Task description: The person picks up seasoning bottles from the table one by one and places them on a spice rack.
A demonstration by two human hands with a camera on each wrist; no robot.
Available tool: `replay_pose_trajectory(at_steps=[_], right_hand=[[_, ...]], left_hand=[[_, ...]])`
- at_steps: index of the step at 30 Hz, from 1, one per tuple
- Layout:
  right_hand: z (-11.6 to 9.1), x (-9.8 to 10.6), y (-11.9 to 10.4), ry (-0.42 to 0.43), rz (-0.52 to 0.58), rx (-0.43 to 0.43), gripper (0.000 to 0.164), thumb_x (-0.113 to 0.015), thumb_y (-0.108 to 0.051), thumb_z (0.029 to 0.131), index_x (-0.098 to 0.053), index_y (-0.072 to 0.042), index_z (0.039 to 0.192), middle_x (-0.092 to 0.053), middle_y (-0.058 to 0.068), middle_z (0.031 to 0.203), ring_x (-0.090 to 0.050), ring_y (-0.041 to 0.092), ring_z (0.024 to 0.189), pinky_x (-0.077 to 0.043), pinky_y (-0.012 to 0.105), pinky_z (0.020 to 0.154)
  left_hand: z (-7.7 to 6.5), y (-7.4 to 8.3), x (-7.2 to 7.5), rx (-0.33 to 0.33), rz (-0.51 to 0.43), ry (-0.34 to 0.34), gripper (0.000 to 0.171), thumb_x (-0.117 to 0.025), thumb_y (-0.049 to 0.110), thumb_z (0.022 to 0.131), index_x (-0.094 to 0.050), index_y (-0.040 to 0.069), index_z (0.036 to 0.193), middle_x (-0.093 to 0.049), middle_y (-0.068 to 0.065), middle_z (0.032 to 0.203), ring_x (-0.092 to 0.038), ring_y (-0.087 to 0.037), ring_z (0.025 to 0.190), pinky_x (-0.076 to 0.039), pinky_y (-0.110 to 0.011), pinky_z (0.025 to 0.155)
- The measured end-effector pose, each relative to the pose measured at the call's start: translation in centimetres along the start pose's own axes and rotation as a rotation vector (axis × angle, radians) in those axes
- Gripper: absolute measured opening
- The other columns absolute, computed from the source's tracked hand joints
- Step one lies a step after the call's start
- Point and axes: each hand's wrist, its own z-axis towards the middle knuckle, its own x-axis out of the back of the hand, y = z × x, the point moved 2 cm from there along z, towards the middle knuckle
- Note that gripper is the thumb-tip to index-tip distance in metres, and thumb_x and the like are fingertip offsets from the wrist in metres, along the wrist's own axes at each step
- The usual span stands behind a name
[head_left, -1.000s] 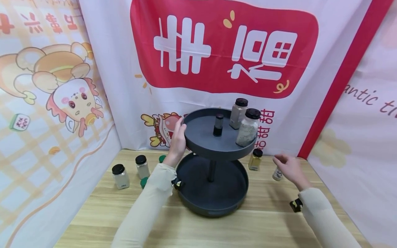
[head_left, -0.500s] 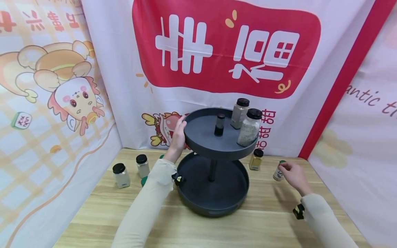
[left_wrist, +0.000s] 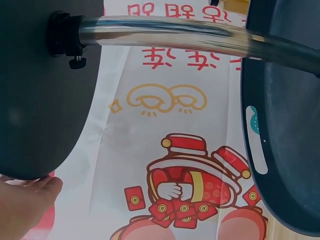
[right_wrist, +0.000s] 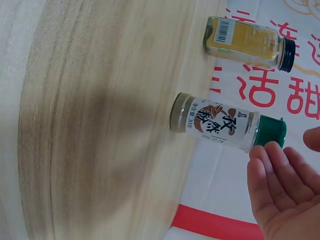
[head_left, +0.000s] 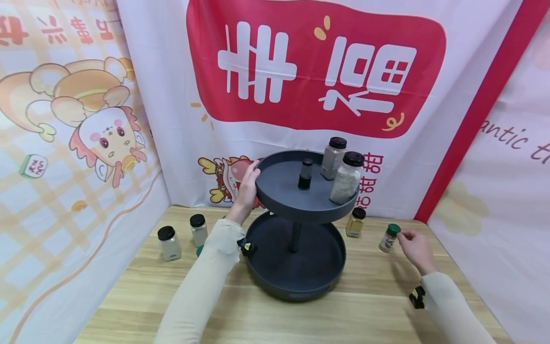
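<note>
- Left hand point(head_left: 246, 192): fingers resting against the upper tray point(head_left: 296, 214).
- Right hand point(head_left: 416, 251): fingers together, thumb apart, just beside the green-capped cumin shaker point(right_wrist: 217, 120).
- That cumin shaker stands upright on the table point(head_left: 365, 291).

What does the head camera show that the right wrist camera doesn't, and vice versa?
Only the head view shows the two-tier stand, the left hand at its upper rim, two black-capped jars on its upper tier, and the white jars at table left.

Only the right wrist view shows legible label printing on the green-capped bottle and a clear barcode on the yellow jar.

Both show that bottle, that jar, the right hand and the wooden table.
</note>
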Motion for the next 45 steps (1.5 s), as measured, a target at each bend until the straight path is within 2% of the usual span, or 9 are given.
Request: replay_pose_trajectory(at_steps=[5, 10, 14, 18, 23, 29, 34, 37, 45], right_hand=[[0.0, -0.4, 0.6, 0.025, 0.011, -0.092, 0.039, -0.050, -0.027, 0.095, -0.065, 0.005, 0.112, -0.064, 0.023, 0.102, -0.058, 0.031, 0.090, -0.044, 0.036, 0.069], [0.1, -0.6, 0.8, 0.007, 0.014, -0.157, 0.047, -0.051, -0.027, 0.094, -0.055, 0.011, 0.121, -0.058, 0.030, 0.110, -0.055, 0.040, 0.099, -0.044, 0.048, 0.081], [0.2, -0.9, 0.8, -0.026, 0.026, -0.150, 0.051, -0.056, -0.021, 0.091, -0.048, 0.016, 0.125, -0.054, 0.034, 0.115, -0.052, 0.044, 0.104, -0.042, 0.052, 0.088], [0.4, -1.4, 1.0, -0.086, 0.040, -0.157, 0.058, -0.058, -0.022, 0.090, -0.041, 0.017, 0.130, -0.048, 0.038, 0.122, -0.048, 0.047, 0.110, -0.041, 0.053, 0.092], [0.8, -2.1, 1.6, -0.146, 0.084, -0.191, 0.069, -0.060, -0.028, 0.091, -0.032, 0.018, 0.135, -0.039, 0.039, 0.130, -0.042, 0.050, 0.117, -0.039, 0.054, 0.095], [1.4, -2.8, 2.1, -0.195, 0.098, -0.185, 0.081, -0.056, -0.041, 0.092, -0.026, 0.017, 0.138, -0.032, 0.038, 0.137, -0.038, 0.050, 0.123, -0.040, 0.054, 0.094], [1.9, -3.2, 2.6, -0.205, 0.106, -0.202, 0.085, -0.054, -0.048, 0.092, -0.025, 0.015, 0.140, -0.032, 0.037, 0.139, -0.037, 0.049, 0.123, -0.040, 0.055, 0.095], [1.9, -3.4, 2.9, -0.205, 0.117, -0.216, 0.084, -0.053, -0.047, 0.092, -0.025, 0.015, 0.140, -0.031, 0.038, 0.138, -0.037, 0.050, 0.123, -0.038, 0.056, 0.095], [1.9, -3.7, 3.0, -0.178, 0.134, -0.220, 0.082, -0.055, -0.047, 0.091, -0.028, 0.016, 0.137, -0.034, 0.038, 0.135, -0.039, 0.049, 0.121, -0.039, 0.054, 0.095]], left_hand=[[-0.2, -0.1, 0.2, -0.022, 0.009, -0.004, 0.051, -0.029, 0.025, 0.101, -0.025, 0.007, 0.149, -0.023, -0.010, 0.152, -0.024, -0.022, 0.137, -0.019, -0.038, 0.111], [-0.5, -0.2, 0.3, -0.021, 0.009, -0.003, 0.050, -0.030, 0.023, 0.101, -0.025, 0.009, 0.149, -0.021, -0.009, 0.153, -0.022, -0.021, 0.137, -0.017, -0.038, 0.111], [-0.9, -0.1, 0.3, -0.036, -0.006, 0.005, 0.049, -0.030, 0.022, 0.101, -0.024, 0.010, 0.149, -0.019, -0.009, 0.154, -0.020, -0.021, 0.138, -0.016, -0.039, 0.112], [-1.3, 0.0, 0.2, -0.059, -0.010, 0.009, 0.049, -0.030, 0.020, 0.101, -0.023, 0.011, 0.149, -0.014, -0.008, 0.155, -0.016, -0.021, 0.140, -0.014, -0.040, 0.112], [-1.8, 0.2, -0.1, -0.058, -0.011, 0.004, 0.052, -0.031, 0.020, 0.101, -0.018, 0.014, 0.151, -0.010, -0.002, 0.157, -0.008, -0.015, 0.141, -0.010, -0.038, 0.113], [-2.2, 0.3, -0.3, -0.066, -0.002, 0.004, 0.058, -0.034, 0.024, 0.099, -0.014, 0.011, 0.152, -0.010, -0.002, 0.157, -0.009, -0.014, 0.141, -0.011, -0.036, 0.113], [-2.7, 0.5, -0.8, -0.058, -0.016, 0.023, 0.059, -0.034, 0.024, 0.099, -0.011, 0.012, 0.152, -0.009, -0.003, 0.157, -0.010, -0.016, 0.141, -0.013, -0.036, 0.113], [-3.1, 0.5, -1.2, -0.061, -0.021, 0.032, 0.060, -0.035, 0.024, 0.100, -0.009, 0.013, 0.153, -0.009, -0.003, 0.157, -0.011, -0.016, 0.141, -0.014, -0.035, 0.113], [-4.0, 0.5, -1.8, -0.117, 0.030, 0.066, 0.059, -0.036, 0.024, 0.100, -0.009, 0.013, 0.152, -0.011, -0.002, 0.156, -0.016, -0.021, 0.141, -0.019, -0.038, 0.112]])
